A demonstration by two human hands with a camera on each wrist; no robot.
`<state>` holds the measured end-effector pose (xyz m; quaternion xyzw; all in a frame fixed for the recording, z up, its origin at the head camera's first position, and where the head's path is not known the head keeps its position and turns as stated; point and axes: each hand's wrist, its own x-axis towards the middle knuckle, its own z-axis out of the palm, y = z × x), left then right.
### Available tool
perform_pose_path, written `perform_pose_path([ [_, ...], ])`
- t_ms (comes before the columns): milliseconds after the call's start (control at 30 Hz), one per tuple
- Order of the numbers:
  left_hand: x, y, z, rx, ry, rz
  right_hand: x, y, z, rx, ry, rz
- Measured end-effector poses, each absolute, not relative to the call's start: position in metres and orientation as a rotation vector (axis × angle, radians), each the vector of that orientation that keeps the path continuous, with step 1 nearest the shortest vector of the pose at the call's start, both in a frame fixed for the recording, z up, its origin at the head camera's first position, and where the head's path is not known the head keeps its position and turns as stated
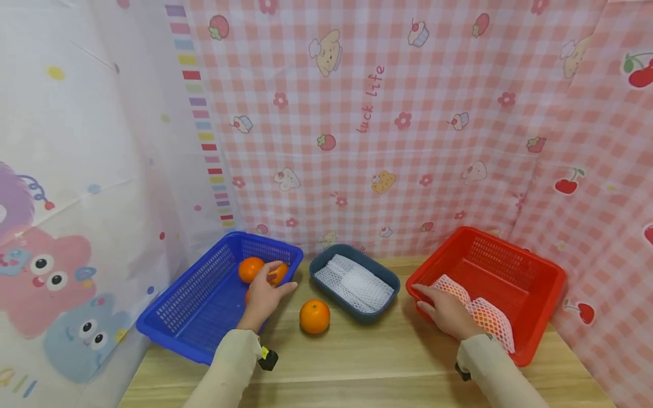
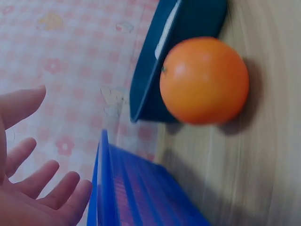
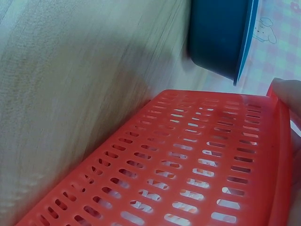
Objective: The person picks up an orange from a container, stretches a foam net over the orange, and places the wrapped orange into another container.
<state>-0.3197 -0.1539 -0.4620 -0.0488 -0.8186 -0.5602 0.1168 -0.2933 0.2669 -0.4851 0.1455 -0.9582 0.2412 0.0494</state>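
Note:
In the head view my left hand (image 1: 265,297) is over the right side of the blue basket (image 1: 178,343), close to oranges (image 1: 250,270). The left wrist view shows its fingers (image 2: 37,181) spread with nothing between them, beside the basket's rim (image 2: 104,174). My right hand (image 1: 449,311) lies over the near left rim of the red basket (image 1: 553,294), fingers extended. In the right wrist view a fingertip (image 3: 282,89) is at the red rim (image 3: 282,165); most of that hand is out of frame. White net-wrapped oranges (image 1: 492,323) lie in the red basket, partly behind the right hand.
A loose orange (image 1: 314,317) sits on the wooden table (image 1: 357,362) between the baskets. Behind it, a dark teal tray (image 1: 369,318) holds white foam nets (image 1: 357,283). Patterned cloth (image 1: 377,141) hangs behind and at both sides.

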Motion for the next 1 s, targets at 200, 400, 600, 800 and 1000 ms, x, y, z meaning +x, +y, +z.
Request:
perform_pose_path([
  [200,-0.318,-0.168,-0.473,-0.046,-2.556,-1.507,-0.293,0.267,-0.487,0.436,-2.926,0.714],
  [400,-0.316,-0.174,-0.488,-0.08,-2.688,-1.405,-0.293,0.266,-0.489,0.426,-2.94,0.718],
  [600,-0.312,-0.177,-0.495,-0.136,-2.698,-1.394,-0.294,0.266,-0.491,0.426,-2.929,0.715],
  [800,-0.309,-0.178,-0.493,-0.16,-2.686,-1.375,-0.296,0.264,-0.489,0.41,-2.942,0.679],
  [1000,-0.307,-0.177,-0.488,-0.162,-2.707,-1.305,-0.299,0.257,-0.483,0.398,-2.838,0.61],
])
